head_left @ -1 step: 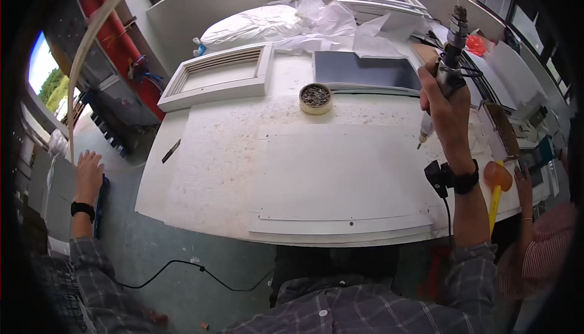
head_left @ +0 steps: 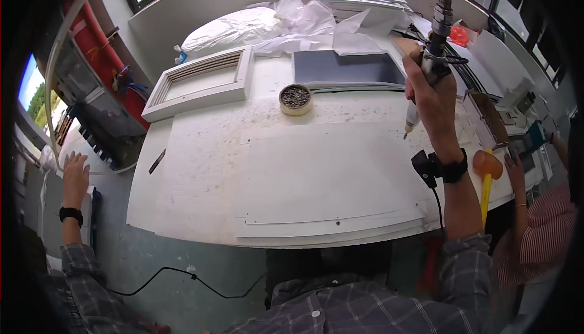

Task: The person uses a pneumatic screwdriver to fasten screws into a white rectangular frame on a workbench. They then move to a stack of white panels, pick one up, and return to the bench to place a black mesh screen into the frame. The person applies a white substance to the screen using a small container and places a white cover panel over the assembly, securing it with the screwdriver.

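Observation:
My right hand [head_left: 433, 94] is wrapped around an air screwdriver [head_left: 435, 63], held upright over the right part of the table, with a hose rising from its top. Its narrow tip points down near the right edge of a flat white panel [head_left: 322, 176], and I cannot tell whether it touches. The panel has small dark dots along its edges. Off the table's left side, my left hand [head_left: 75, 179] is open with fingers spread, beside a pale hose [head_left: 53, 79]. A round tub [head_left: 296, 109] of small metal pieces stands beyond the panel.
A white louvred frame [head_left: 234, 94] lies at the back left, and a dark sheet [head_left: 347, 66] behind the tub. A small dark tool [head_left: 157, 161] lies left. At right are a yellow-handled mallet [head_left: 486, 176], an open box [head_left: 486, 118] and another person's hand [head_left: 515, 170].
The view has turned slightly to the right, so the table and things on it appear farther left. Both hands keep nearly the same poses, the right still around the air screwdriver.

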`<act>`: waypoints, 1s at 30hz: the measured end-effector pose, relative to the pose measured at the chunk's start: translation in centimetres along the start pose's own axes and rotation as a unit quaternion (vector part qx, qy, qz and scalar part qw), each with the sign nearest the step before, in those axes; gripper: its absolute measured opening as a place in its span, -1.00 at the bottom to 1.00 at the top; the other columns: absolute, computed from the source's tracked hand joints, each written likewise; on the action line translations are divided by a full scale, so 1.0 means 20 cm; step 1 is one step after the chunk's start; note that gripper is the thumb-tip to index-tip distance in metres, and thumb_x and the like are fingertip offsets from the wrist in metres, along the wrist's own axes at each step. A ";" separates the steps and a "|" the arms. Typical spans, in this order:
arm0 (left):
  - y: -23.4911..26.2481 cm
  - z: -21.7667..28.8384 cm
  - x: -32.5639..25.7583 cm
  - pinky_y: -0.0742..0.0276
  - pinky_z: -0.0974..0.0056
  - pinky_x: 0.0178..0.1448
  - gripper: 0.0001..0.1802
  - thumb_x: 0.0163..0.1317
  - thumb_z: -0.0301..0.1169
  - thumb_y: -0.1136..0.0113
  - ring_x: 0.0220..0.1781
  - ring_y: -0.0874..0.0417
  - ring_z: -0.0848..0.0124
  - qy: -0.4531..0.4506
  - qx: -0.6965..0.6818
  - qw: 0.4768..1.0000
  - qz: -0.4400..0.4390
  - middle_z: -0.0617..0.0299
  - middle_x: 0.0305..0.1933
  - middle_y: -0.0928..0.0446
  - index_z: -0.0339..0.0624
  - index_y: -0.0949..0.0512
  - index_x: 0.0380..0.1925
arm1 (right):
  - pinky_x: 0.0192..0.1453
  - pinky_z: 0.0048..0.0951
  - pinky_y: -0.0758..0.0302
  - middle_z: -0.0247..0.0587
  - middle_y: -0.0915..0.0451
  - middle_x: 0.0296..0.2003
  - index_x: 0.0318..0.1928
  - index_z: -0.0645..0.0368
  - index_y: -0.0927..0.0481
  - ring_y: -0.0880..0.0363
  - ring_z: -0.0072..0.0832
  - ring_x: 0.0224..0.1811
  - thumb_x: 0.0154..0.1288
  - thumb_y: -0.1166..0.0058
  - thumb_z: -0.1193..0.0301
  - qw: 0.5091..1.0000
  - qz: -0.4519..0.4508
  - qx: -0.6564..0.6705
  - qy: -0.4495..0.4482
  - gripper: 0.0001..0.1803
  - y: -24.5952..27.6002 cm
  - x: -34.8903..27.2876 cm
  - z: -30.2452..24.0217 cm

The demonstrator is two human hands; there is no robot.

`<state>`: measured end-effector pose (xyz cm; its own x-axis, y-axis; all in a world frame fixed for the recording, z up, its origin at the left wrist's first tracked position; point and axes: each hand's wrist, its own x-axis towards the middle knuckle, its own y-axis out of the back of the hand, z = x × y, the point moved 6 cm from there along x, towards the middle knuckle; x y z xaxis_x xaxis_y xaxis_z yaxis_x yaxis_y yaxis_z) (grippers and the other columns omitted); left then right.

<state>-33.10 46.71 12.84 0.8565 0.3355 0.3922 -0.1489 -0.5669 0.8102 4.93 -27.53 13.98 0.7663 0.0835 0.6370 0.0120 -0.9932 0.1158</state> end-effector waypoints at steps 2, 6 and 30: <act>0.16 0.12 0.34 -0.30 -0.05 0.59 -0.69 0.35 -0.51 -0.25 0.45 -0.49 -0.11 -0.044 -0.052 0.996 0.054 -0.15 0.24 -0.62 -0.29 -0.61 0.09 | -0.53 -0.59 -0.37 -0.50 -0.43 -0.60 -0.20 0.15 -0.54 -0.42 -0.69 -0.65 0.52 -0.15 0.49 0.995 0.044 0.086 -0.007 -0.92 0.02 0.10 0.09; 0.60 1.17 0.74 -0.55 0.04 0.30 -0.74 0.42 -0.50 -0.18 0.18 -0.67 -0.05 -0.157 -0.253 0.952 0.076 -0.08 0.11 -0.68 -0.29 -0.62 0.07 | -0.46 -0.53 -0.33 -0.41 -0.47 -0.61 -0.19 0.15 -0.57 -0.41 -0.64 -0.62 0.45 -0.23 0.38 0.988 0.126 0.083 -0.019 -0.87 0.30 0.16 0.30; 0.53 2.96 0.90 -0.64 0.13 0.21 -0.70 0.32 -0.54 -0.26 0.07 -0.71 0.06 -0.307 -0.527 0.773 -0.176 0.02 0.11 -0.67 -0.20 -0.64 0.05 | -0.46 -0.55 -0.38 -0.44 -0.49 -0.57 -0.15 0.16 -0.59 -0.45 -0.67 -0.60 0.46 -0.25 0.37 0.974 0.159 0.155 -0.045 -0.85 0.46 0.21 0.76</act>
<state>9.93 2.29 2.66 0.9607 -0.2735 0.0477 0.1042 0.5147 0.8510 18.08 -37.60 6.19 0.8164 -0.2259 0.5314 -0.0532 -0.9458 -0.3203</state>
